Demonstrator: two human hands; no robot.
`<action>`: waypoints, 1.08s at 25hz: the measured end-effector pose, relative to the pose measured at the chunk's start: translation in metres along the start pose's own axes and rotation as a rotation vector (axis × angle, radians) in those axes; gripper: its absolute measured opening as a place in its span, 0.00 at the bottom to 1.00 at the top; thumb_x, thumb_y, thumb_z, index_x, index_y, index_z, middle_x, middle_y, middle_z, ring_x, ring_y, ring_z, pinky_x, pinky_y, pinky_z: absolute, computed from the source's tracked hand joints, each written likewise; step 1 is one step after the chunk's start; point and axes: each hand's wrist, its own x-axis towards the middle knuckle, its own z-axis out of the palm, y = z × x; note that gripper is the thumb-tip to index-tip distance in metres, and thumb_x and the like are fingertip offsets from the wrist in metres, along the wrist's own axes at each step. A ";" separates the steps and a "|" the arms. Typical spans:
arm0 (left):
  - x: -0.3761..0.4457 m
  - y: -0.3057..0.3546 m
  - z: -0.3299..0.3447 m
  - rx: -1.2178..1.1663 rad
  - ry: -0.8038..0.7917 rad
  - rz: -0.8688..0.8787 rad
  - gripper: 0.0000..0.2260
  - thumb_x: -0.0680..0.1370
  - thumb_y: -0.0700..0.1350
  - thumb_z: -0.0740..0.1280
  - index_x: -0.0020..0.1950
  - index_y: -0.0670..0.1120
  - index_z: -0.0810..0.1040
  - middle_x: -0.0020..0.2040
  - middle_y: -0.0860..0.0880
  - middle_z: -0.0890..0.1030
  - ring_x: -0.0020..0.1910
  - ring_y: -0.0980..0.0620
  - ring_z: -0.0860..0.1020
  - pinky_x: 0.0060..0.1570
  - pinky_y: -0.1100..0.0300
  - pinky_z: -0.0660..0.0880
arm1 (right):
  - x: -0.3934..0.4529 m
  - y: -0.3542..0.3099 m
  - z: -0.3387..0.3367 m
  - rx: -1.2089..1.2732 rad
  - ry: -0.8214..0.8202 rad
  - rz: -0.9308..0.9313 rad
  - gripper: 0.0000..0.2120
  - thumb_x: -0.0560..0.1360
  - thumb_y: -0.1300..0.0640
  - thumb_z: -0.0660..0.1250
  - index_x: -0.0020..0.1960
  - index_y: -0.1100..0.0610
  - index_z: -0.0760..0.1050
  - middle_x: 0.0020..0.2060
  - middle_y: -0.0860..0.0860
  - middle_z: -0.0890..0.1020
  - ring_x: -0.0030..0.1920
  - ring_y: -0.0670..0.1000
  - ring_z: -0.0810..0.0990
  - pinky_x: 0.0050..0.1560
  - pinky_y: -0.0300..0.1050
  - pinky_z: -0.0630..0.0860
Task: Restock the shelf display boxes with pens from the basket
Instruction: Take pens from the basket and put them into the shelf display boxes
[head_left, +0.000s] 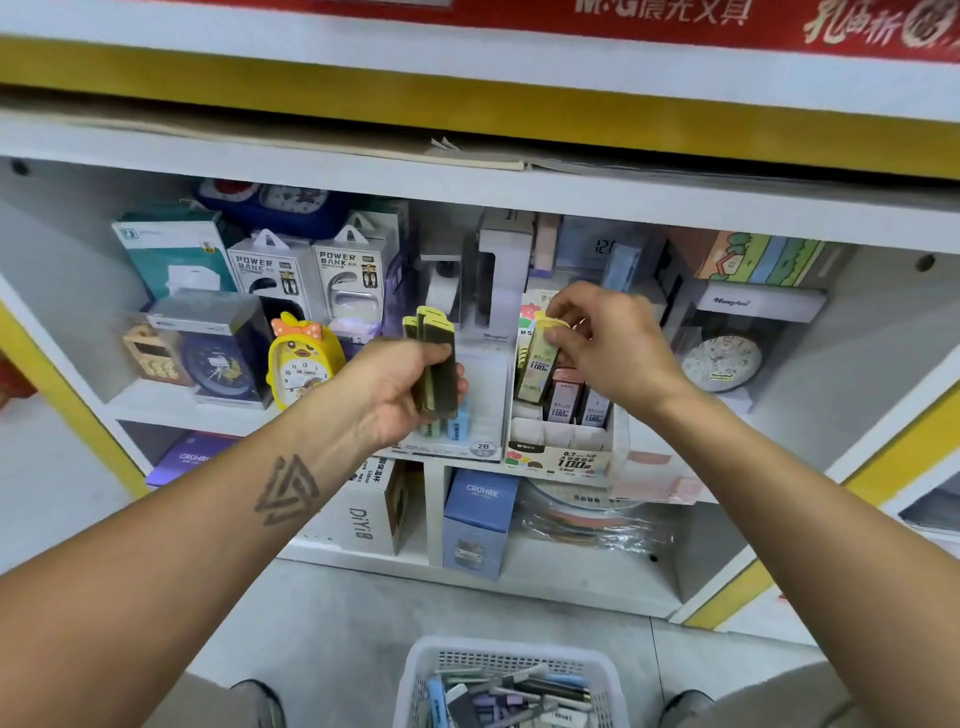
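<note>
White shelving (467, 187) with yellow edge trim filled the frame, under a red banner (675, 15) across the top. At the left of the middle shelf stood a teal box (171, 249), two power bank packs (306, 275) and a yellow chick-shaped alarm clock (301, 364).

Left of centre, the left hand (400, 389) was curled round a small stack of yellow-green flat cases (434, 358), held upright in front of a white display box (467, 415) marked 2B. That box held a few pale green and blue cases at its base.

Right of centre, the right hand (608, 343) pinched a single yellow-green case (537, 364) between thumb and fingertips, tilted, with its lower end inside the compartmented display box (561, 452). Pink and grey cases stood just beside it in the same box; several front compartments showed only white dividers.

At the right of the shelf sat a round white clock (722, 364) beneath a white carton.

Below, the lower shelf held a blue box (478, 519) and a film-wrapped pack. Grey floor (322, 634) lay at the bottom of the frame, where a white mesh basket (519, 654), bottom centre, contained a loose pile of mixed cases and pens (519, 691).
</note>
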 end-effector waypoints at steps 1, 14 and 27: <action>0.000 -0.001 0.000 0.009 -0.008 0.007 0.08 0.81 0.38 0.62 0.59 0.40 0.74 0.42 0.41 0.80 0.35 0.46 0.78 0.30 0.57 0.77 | -0.001 0.000 0.004 -0.059 -0.014 -0.059 0.05 0.77 0.58 0.71 0.53 0.53 0.78 0.41 0.50 0.83 0.40 0.54 0.82 0.45 0.54 0.81; -0.011 -0.011 0.006 0.093 -0.101 0.064 0.07 0.79 0.36 0.66 0.57 0.38 0.76 0.40 0.40 0.82 0.33 0.46 0.82 0.39 0.54 0.79 | -0.001 0.006 0.010 -0.206 -0.003 -0.201 0.04 0.78 0.57 0.69 0.50 0.52 0.73 0.40 0.53 0.82 0.38 0.57 0.81 0.41 0.53 0.79; -0.009 -0.022 0.010 0.036 -0.142 0.035 0.12 0.75 0.33 0.71 0.58 0.36 0.79 0.40 0.39 0.83 0.34 0.44 0.82 0.33 0.53 0.82 | -0.001 0.004 0.021 -0.288 -0.083 -0.117 0.04 0.77 0.56 0.70 0.50 0.56 0.81 0.46 0.50 0.82 0.48 0.55 0.79 0.49 0.51 0.77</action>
